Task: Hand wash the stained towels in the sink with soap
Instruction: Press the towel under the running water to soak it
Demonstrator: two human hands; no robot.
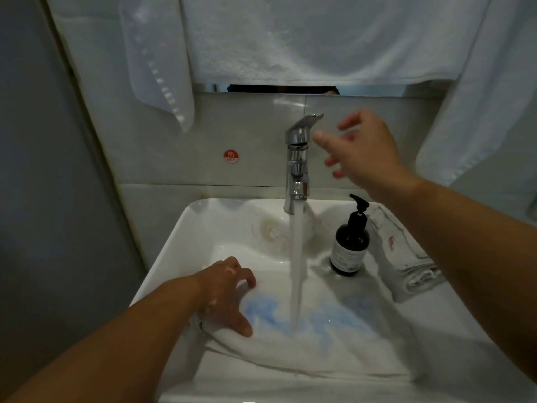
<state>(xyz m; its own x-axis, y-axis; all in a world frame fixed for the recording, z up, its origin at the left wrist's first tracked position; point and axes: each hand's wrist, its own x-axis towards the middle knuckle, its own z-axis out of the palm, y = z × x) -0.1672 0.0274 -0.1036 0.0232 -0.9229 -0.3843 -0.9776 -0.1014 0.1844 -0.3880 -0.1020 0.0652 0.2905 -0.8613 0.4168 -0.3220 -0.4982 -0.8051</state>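
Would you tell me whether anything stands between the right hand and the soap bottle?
Nothing visible does. The right hand is raised beside the tap, and the soap bottle stands below it at the sink's right side, its pump uncovered. The running water falls left of the bottle; a folded towel lies on its right.

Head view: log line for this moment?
left hand resting on blue-stained towel in sink | right hand open beside tap lever | water running | soap bottle untouched

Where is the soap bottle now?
In the head view, the soap bottle stands inside the sink on its right side, between the water stream and a folded towel.
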